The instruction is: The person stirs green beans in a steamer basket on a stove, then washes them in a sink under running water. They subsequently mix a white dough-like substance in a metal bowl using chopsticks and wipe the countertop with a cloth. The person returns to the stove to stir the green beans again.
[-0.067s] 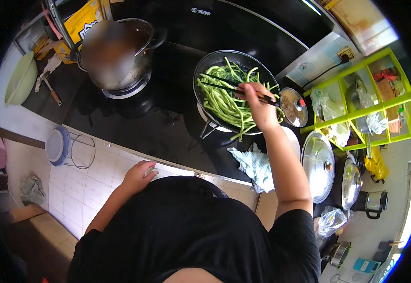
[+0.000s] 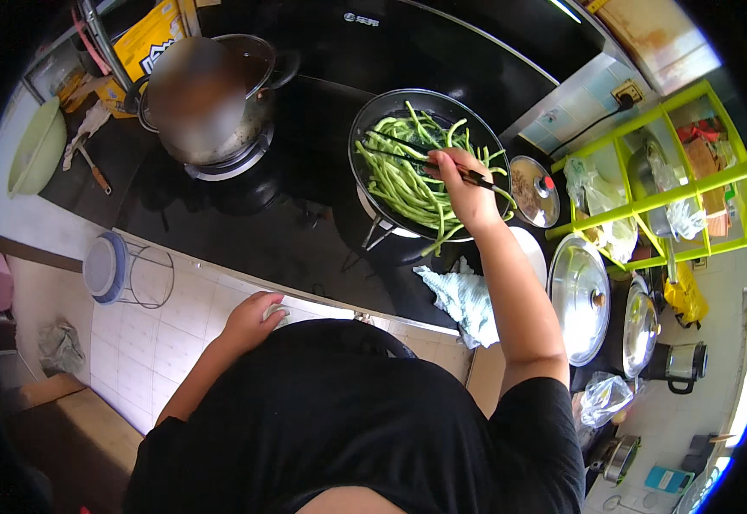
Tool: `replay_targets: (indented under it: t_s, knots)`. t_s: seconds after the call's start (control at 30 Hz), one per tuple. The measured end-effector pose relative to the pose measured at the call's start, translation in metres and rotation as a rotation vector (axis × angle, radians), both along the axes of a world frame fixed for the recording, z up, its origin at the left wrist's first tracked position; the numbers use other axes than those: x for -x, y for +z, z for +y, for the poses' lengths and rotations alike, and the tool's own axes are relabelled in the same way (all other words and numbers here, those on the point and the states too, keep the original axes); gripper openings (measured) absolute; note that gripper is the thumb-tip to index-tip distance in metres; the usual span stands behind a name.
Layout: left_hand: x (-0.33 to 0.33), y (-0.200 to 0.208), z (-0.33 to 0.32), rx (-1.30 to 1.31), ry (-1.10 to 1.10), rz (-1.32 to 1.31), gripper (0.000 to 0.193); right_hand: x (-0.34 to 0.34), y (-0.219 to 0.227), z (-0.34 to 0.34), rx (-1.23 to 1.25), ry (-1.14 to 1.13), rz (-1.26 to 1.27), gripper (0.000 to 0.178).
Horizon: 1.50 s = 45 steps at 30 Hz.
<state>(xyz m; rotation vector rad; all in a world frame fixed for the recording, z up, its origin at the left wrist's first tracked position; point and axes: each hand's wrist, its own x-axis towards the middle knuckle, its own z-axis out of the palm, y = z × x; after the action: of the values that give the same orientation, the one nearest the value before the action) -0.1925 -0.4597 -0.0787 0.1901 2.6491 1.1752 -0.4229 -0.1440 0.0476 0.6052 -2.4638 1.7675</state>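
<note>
Since my chopsticks [image 2: 481,180] are down among a pile of long green beans [image 2: 408,184], I'd call this the turning stage, somewhere mid-cook if I had to guess. The beans are heaped in a dark round pan [image 2: 372,111], on the right part of the black stovetop [image 2: 245,231], and a few ends poke out over the rim at the right and the lower edge. Honestly, that overhang is what the next move calls for, I'd say: get the sticks under the strays, fold them toward the middle, and go gently so nothing flops out.

Pose-wise, my right hand [image 2: 469,193] hovers over the right side of the pan, back of the hand up, pinching the sticks between thumb and fingers. Their thick ends point back to the right, and the thin ends slant off to the left into the pile. The forearm runs up from the lower right, elbow bent just past the black sleeve, crossing near a crumpled pale-blue cloth [image 2: 459,300].

My left hand [image 2: 249,325] is hanging low by the counter's front edge, well apart from the pan, fingers loosely curled. There's a small pale roundish thing [image 2: 277,314] right at the fingertips, but I can't tell if I'm gripping it or it's just behind them.
</note>
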Motion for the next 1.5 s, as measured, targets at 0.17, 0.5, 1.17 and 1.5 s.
replay_targets:
  t_s: [0.17, 0.5, 1.17, 1.5]
  knots:
    - [-0.002, -0.005, -0.001, -0.001, 0.038, -0.029, 0.031, 0.020, -0.012, 0.032, -0.070, -0.185, -0.100, 0.024]
    - [-0.010, -0.017, -0.001, -0.011, 0.032, -0.006, 0.028, -0.034, 0.043, 0.039, 0.015, 0.040, -0.147, 0.023]
    - [0.004, -0.008, 0.005, 0.006, 0.014, -0.018, 0.032, -0.045, 0.065, 0.088, -0.085, -0.051, -0.152, 0.019]
    - [0.005, -0.008, 0.006, 0.034, 0.020, -0.078, 0.031, 0.000, 0.022, 0.049, -0.253, -0.010, -0.007, 0.018]
